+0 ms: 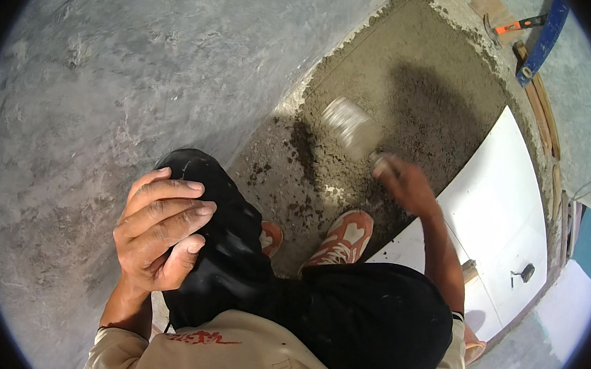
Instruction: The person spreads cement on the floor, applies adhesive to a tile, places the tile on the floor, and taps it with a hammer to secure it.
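My right hand (pixel 408 185) is closed round the handle of a trowel (pixel 349 125), whose flat metal blade is blurred by motion. The blade is over a bed of damp grey-brown mortar (pixel 359 59), loose and crumbly near my feet and smoother farther off. My left hand (pixel 159 226) is raised beside my left knee, holding nothing, its fingers half bent and apart. Along the right side of the mortar lie large white tiles (pixel 493 205), with my right forearm passing over their near edge.
A grey wall (pixel 132 70) rises on the left. At the far right lie a hammer (pixel 522 25) with an orange-and-black handle, a blue bar (pixel 543 47) and wooden strips (pixel 540 112). On the tiles rest a small wooden piece (pixel 469 271) and a small dark object (pixel 527 273).
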`<control>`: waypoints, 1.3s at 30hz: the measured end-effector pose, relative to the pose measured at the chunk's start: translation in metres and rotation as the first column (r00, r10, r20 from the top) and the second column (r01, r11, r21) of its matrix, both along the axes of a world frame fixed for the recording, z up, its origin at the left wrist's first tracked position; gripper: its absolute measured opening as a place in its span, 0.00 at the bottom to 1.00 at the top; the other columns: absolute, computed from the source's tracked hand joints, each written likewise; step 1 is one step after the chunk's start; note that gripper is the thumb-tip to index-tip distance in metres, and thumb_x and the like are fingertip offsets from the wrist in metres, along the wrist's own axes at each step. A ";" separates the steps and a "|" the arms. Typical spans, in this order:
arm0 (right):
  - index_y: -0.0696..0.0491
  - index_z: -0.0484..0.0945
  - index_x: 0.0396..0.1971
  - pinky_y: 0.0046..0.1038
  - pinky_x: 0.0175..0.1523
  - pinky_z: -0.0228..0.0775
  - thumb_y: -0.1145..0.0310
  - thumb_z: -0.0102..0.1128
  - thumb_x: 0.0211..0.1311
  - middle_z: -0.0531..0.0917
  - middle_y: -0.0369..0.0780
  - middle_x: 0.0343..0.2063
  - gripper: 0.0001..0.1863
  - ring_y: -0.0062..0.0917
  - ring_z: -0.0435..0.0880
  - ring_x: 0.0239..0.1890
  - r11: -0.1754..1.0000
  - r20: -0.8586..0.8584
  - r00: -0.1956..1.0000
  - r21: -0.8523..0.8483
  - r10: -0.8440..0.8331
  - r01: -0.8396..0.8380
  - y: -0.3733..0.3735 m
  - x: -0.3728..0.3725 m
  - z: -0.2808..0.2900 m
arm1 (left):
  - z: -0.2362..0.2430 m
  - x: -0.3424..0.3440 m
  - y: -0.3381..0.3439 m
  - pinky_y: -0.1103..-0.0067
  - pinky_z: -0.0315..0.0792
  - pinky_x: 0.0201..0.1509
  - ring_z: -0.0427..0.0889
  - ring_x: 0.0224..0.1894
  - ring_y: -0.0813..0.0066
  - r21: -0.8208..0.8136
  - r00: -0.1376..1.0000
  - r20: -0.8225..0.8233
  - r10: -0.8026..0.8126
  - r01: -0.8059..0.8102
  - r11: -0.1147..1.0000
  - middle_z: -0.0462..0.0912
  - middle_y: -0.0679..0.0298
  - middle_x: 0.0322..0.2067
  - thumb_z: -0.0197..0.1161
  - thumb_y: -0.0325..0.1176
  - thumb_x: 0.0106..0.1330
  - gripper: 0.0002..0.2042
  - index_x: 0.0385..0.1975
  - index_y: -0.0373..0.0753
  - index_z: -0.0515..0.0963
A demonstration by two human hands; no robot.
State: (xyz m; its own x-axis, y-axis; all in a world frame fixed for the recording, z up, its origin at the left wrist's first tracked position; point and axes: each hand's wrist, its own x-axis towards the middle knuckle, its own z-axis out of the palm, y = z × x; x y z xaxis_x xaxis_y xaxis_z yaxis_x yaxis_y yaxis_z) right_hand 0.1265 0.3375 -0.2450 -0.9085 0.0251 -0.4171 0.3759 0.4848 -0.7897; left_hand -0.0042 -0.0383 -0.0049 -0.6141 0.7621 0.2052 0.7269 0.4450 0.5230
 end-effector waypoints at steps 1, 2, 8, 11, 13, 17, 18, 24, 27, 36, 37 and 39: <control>0.58 0.78 0.60 0.42 0.55 0.77 0.52 0.59 0.75 0.86 0.53 0.47 0.27 0.47 0.87 0.47 0.993 -0.095 0.989 -0.031 0.109 -0.113 -0.010 0.007 0.001 | 0.000 0.000 0.000 0.55 0.70 0.66 0.87 0.51 0.57 -0.007 1.000 0.011 0.000 0.000 1.000 0.91 0.57 0.36 0.69 0.37 0.65 0.12 0.40 0.35 0.88; 0.59 0.78 0.59 0.42 0.55 0.77 0.52 0.59 0.75 0.86 0.54 0.47 0.26 0.48 0.86 0.48 0.989 -0.093 0.988 -0.063 0.125 -0.131 -0.019 0.013 0.001 | 0.000 0.001 0.000 0.53 0.69 0.67 0.87 0.51 0.56 -0.012 1.000 0.021 0.000 0.001 1.000 0.91 0.55 0.35 0.68 0.38 0.66 0.13 0.40 0.34 0.88; 0.57 0.79 0.58 0.44 0.53 0.77 0.53 0.69 0.66 0.86 0.54 0.44 0.28 0.51 0.86 0.47 0.963 0.042 0.978 -0.185 0.207 -0.196 -0.047 0.026 -0.002 | 0.001 0.000 0.001 0.52 0.68 0.68 0.86 0.51 0.53 -0.018 1.000 0.026 -0.009 0.009 1.000 0.90 0.53 0.34 0.65 0.36 0.65 0.13 0.39 0.32 0.87; 0.53 0.81 0.54 0.45 0.49 0.77 0.60 0.70 0.63 0.87 0.50 0.39 0.22 0.46 0.88 0.43 0.932 -0.025 0.931 0.018 0.364 -0.363 -0.054 0.027 -0.008 | 0.001 0.000 0.002 0.52 0.68 0.68 0.86 0.51 0.53 -0.016 1.000 0.023 -0.005 0.005 1.000 0.90 0.53 0.34 0.66 0.36 0.64 0.13 0.39 0.32 0.87; 0.51 0.81 0.53 0.46 0.48 0.77 0.59 0.72 0.60 0.88 0.48 0.37 0.22 0.46 0.88 0.42 0.920 0.007 0.921 0.057 0.389 -0.388 -0.060 0.028 -0.014 | 0.001 0.001 0.003 0.51 0.67 0.68 0.86 0.51 0.53 -0.010 1.000 0.027 0.001 0.000 1.000 0.90 0.52 0.34 0.66 0.37 0.65 0.14 0.39 0.31 0.87; 0.48 0.81 0.48 0.48 0.47 0.77 0.58 0.72 0.57 0.87 0.46 0.34 0.20 0.47 0.88 0.42 0.889 -0.073 0.887 0.089 0.456 -0.450 -0.074 0.026 -0.027 | 0.002 0.001 0.009 0.52 0.68 0.67 0.86 0.51 0.54 -0.018 0.999 0.041 0.018 -0.018 1.000 0.90 0.53 0.34 0.66 0.37 0.66 0.13 0.38 0.31 0.87; 0.48 0.81 0.47 0.49 0.47 0.77 0.59 0.71 0.58 0.87 0.46 0.33 0.18 0.48 0.87 0.42 0.888 -0.114 0.882 0.108 0.458 -0.447 -0.076 0.024 -0.031 | 0.002 0.000 0.011 0.52 0.68 0.67 0.86 0.51 0.54 -0.023 0.999 0.047 0.015 -0.014 1.000 0.90 0.53 0.34 0.66 0.37 0.67 0.14 0.38 0.31 0.88; 0.47 0.84 0.45 0.46 0.54 0.78 0.66 0.60 0.63 0.87 0.43 0.45 0.12 0.44 0.87 0.51 0.830 -0.197 0.829 0.341 0.523 -0.442 -0.092 0.029 -0.044 | -0.005 -0.009 0.020 0.55 0.69 0.67 0.86 0.51 0.58 -0.064 0.995 0.102 0.006 0.000 0.998 0.91 0.57 0.35 0.71 0.39 0.63 0.14 0.37 0.32 0.88; 0.47 0.86 0.42 0.45 0.55 0.79 0.66 0.60 0.63 0.87 0.42 0.46 0.10 0.42 0.87 0.52 0.846 -0.167 0.862 0.348 0.480 -0.404 -0.097 0.029 -0.033 | -0.003 -0.013 0.028 0.56 0.70 0.66 0.87 0.51 0.59 -0.126 0.993 0.121 0.013 0.003 0.992 0.91 0.59 0.36 0.74 0.35 0.57 0.12 0.38 0.36 0.88; 0.55 0.80 0.31 0.42 0.45 0.74 0.62 0.66 0.65 0.85 0.46 0.34 0.11 0.41 0.86 0.40 0.909 -0.065 0.913 -0.143 -0.403 0.391 -0.061 0.034 0.075 | 0.059 0.006 0.058 0.56 0.67 0.70 0.81 0.58 0.52 -0.246 0.805 0.572 -0.159 0.353 0.903 0.88 0.55 0.45 0.73 0.29 0.57 0.21 0.52 0.35 0.82; 0.55 0.80 0.32 0.42 0.44 0.73 0.62 0.66 0.66 0.85 0.46 0.34 0.11 0.41 0.85 0.39 0.846 -0.078 0.848 -0.157 -0.525 0.509 -0.063 0.048 0.094 | 0.069 0.015 0.058 0.56 0.67 0.70 0.81 0.58 0.51 -0.272 0.771 0.625 -0.123 0.363 0.891 0.87 0.53 0.48 0.72 0.29 0.60 0.20 0.53 0.35 0.82; 0.55 0.80 0.34 0.40 0.45 0.73 0.62 0.65 0.67 0.84 0.45 0.35 0.11 0.39 0.85 0.41 0.731 -0.137 0.719 -0.168 -0.682 0.661 -0.074 0.089 0.138 | 0.090 0.027 0.057 0.58 0.65 0.71 0.80 0.60 0.50 -0.336 0.705 0.707 -0.045 0.392 0.857 0.86 0.52 0.52 0.71 0.30 0.63 0.20 0.55 0.34 0.81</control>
